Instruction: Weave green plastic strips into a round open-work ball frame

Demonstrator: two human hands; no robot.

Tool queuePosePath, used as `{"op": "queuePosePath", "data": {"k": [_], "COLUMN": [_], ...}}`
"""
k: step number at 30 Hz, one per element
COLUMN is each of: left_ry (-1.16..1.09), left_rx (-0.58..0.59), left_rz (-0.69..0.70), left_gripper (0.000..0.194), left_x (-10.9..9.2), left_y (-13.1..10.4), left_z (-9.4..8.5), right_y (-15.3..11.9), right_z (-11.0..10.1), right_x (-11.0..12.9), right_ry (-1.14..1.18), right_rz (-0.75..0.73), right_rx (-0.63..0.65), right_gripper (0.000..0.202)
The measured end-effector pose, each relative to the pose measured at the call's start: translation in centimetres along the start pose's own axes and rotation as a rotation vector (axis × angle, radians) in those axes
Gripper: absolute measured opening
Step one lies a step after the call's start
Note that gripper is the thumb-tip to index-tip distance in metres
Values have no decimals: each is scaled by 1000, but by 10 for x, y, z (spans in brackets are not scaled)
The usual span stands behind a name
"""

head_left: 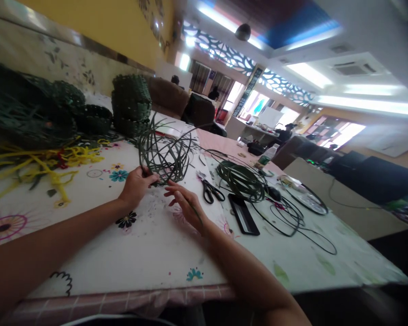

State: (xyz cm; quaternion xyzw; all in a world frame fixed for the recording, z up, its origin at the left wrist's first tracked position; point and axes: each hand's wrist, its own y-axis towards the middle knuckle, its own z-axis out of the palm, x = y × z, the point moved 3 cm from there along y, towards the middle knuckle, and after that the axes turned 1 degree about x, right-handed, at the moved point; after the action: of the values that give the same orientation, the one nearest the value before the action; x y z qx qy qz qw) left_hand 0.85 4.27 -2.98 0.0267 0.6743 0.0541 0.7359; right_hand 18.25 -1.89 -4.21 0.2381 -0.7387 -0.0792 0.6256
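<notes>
A round, open weave of dark green strips (166, 151) stands above the white flowered cloth. Its lower left edge is pinched between the thumb and fingers of my left hand (138, 188). At the lower right of the weave is my right hand (185, 201), palm turned inward and fingers spread apart, the fingertips close to its bottom edge. One thin green strip runs along the back of my right hand toward the wrist. Black-handled scissors (211, 189) lie just right of my right hand.
Coiled green strips (241, 180), a black tray-like object (244, 214), loose loops and a bottle (267, 156) lie on the right. Yellow strips (54, 167) and dark woven baskets (131, 104) are at the left. Chairs (168, 96) and people stand farther back.
</notes>
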Motion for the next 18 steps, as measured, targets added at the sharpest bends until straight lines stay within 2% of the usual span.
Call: {"op": "queuePosePath", "data": {"k": [5, 9, 13, 18], "left_ry": [40, 233, 420, 481], "left_rx": [107, 298, 452, 587], "left_rz": [28, 70, 162, 303], "left_gripper": [31, 29, 25, 27], "left_x": [2, 9, 14, 13], "left_y": [0, 2, 4, 0], "left_z": [1, 1, 1, 4], "right_y": [-4, -8, -9, -5], "right_z": [4, 7, 4, -3], "right_x": [4, 10, 4, -10], "right_ry": [-281, -485, -451, -309], "right_rz": [-118, -122, -50, 82], "right_rx": [-6, 47, 45, -37], "right_gripper": [38, 34, 33, 38]}}
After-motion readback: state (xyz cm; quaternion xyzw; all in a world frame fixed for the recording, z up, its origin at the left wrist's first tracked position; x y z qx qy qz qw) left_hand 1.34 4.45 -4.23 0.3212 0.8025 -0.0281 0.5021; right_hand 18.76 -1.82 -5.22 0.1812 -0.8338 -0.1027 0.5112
